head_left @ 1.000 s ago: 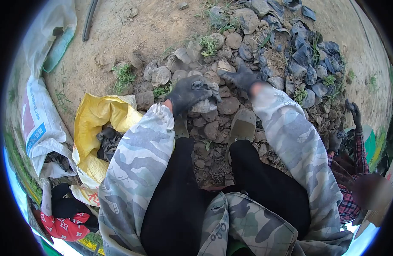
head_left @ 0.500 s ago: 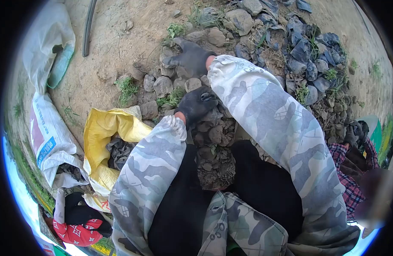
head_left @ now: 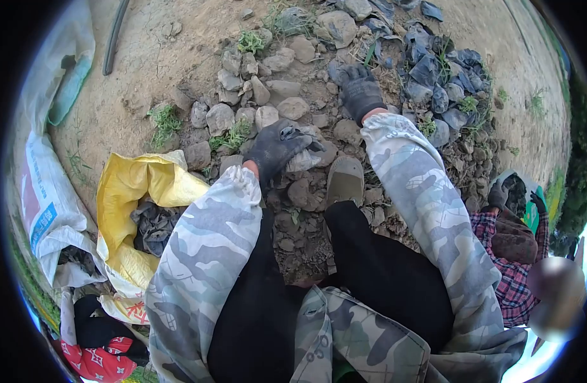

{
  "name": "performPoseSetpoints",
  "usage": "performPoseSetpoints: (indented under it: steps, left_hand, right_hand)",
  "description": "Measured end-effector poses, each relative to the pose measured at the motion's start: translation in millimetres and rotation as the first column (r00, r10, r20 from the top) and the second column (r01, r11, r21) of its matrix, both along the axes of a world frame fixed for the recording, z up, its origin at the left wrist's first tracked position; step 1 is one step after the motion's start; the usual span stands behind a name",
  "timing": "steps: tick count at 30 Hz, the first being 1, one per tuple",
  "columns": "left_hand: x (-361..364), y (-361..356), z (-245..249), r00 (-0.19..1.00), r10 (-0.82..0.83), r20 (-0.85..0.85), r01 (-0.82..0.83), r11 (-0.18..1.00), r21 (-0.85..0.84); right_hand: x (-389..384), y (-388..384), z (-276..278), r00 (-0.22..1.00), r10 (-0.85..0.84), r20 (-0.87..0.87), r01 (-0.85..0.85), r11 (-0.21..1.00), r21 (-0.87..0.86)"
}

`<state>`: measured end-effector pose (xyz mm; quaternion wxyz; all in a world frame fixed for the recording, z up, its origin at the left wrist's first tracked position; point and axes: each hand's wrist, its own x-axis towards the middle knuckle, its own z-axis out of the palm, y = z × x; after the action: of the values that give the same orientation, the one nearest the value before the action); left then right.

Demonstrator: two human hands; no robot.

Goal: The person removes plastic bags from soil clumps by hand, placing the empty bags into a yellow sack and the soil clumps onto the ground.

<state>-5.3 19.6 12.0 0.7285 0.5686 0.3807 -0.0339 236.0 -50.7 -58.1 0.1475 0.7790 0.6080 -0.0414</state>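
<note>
Near the middle of the frame, the dark-gloved left hand (head_left: 275, 148) is curled round a pale grey stone (head_left: 304, 159), held over the heap of loose stones (head_left: 293, 107) to the right of the open yellow woven sack (head_left: 131, 191). The hold looks shallow, so the stone could slip onto the khaki shoe (head_left: 344, 182) beside it. Farther up, the gloved right hand (head_left: 360, 94) rests on that heap; whether it grips anything I cannot tell. Half a second ago it reached across toward the upper left.
</note>
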Motion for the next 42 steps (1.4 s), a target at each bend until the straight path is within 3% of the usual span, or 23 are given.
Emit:
performPoseSetpoints:
  steps: [2,7,10,12,14,15,16,17,18,19,20,25,27,31,33,37,39,42]
  left_hand:
    - [-4,-2,-9,1.000,-0.006,0.027,0.004,0.999,0.047]
    - [-15,-4,-25,0.999,0.032,0.018,-0.034,0.992,0.121]
    - [-12,2,-25,0.992,0.079,0.100,-0.078,0.997,-0.021]
    - [-7,5,-21,0.995,0.074,0.073,-0.070,0.996,-0.046]
    - [-2,8,-15,0.990,0.087,0.109,-0.085,0.996,-0.023]
    - [0,9,-15,0.985,0.099,0.139,-0.100,0.995,0.002]
    - [2,10,-15,0.985,0.107,0.137,-0.108,0.994,0.000]
    - [3,11,-16,0.987,0.127,0.095,-0.125,0.992,-0.024]
    - [4,12,-18,0.988,0.144,0.050,-0.141,0.989,-0.046]
    - [5,14,-16,0.988,0.147,0.043,-0.145,0.988,-0.048]
    - [6,16,-11,0.989,0.148,0.024,-0.147,0.987,-0.068]
    - [5,15,-17,0.991,0.117,0.069,-0.116,0.993,-0.022]
    - [7,14,-21,0.992,0.114,0.051,-0.114,0.993,0.009]
    - [9,10,-20,0.993,0.116,0.007,-0.116,0.993,0.033]
    - [8,8,-23,0.983,0.176,0.062,-0.174,0.984,-0.037]
    - [8,9,-20,0.983,0.167,0.074,-0.167,0.986,-0.015]
    - [8,10,-15,0.992,0.126,-0.011,-0.125,0.991,0.038]
    - [7,10,-24,0.992,0.128,-0.004,-0.128,0.990,0.059]
  right_hand:
    - [0,11,-7,0.995,-0.049,0.084,0.052,0.998,-0.041]
    - [8,19,-5,0.975,0.143,0.172,-0.133,0.989,-0.069]
    - [27,30,8,0.976,0.153,0.157,-0.120,0.972,-0.202]
    - [24,28,7,0.968,0.157,0.198,-0.126,0.979,-0.160]
    - [18,25,-10,0.934,0.322,0.154,-0.314,0.947,-0.075]
    - [22,21,-41,0.932,0.328,0.154,-0.320,0.944,-0.078]
    - [29,16,-86,0.671,0.506,0.541,-0.378,0.862,-0.337]
    - [33,14,-112,0.230,0.640,0.733,-0.289,0.764,-0.577]
    - [29,19,-93,0.230,0.643,0.730,-0.297,0.761,-0.577]
    - [22,28,-51,0.717,0.469,0.516,-0.341,0.881,-0.328]
    - [17,36,-19,0.971,0.227,0.073,-0.219,0.971,-0.096]
    - [23,34,-2,0.982,0.182,0.042,-0.177,0.979,-0.103]
    - [25,29,-4,0.984,0.176,-0.010,-0.174,0.978,0.114]
    - [24,30,-4,0.996,0.091,0.020,-0.093,0.988,0.123]
    - [25,36,-3,0.999,0.017,0.031,-0.020,0.994,0.108]
    - [27,49,0,1.000,-0.020,0.016,0.019,0.999,0.042]
    - [22,46,2,0.958,-0.233,-0.166,0.245,0.968,0.059]
    - [14,30,6,0.946,-0.180,-0.271,0.213,0.973,0.095]
